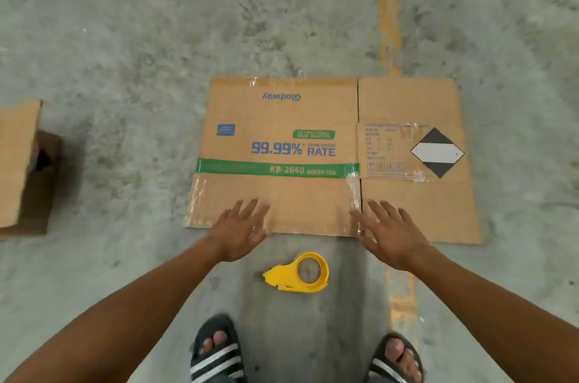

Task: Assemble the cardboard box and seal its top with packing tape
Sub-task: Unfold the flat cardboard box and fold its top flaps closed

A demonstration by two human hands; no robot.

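Head view, cardboard box (pixel 313 194): flattened and lying on the concrete floor (pixel 125 38), printed side up, with a green band across it and a black-and-white diamond label on the right panel; patches of clear old tape shine at its edges.
Head view, left hand (pixel 239 230): palm down over the near edge of the flat box, fingers (pixel 250 208) spread wide and holding nothing; whether it touches the cardboard I cannot tell.
Head view, right hand (pixel 391 233): stretched out over the near edge by the slit between two flaps, fingers splayed, nothing held.
Head view, tape dispenser (pixel 297 273): yellow, lying on the floor just short of the box, between the two forearms, untouched.
Head view, second box (pixel 22 166): brown cardboard at the far left, well apart from the flat one.
Head view, feet: black sandals with white stripes (pixel 216 351) at the bottom edge.
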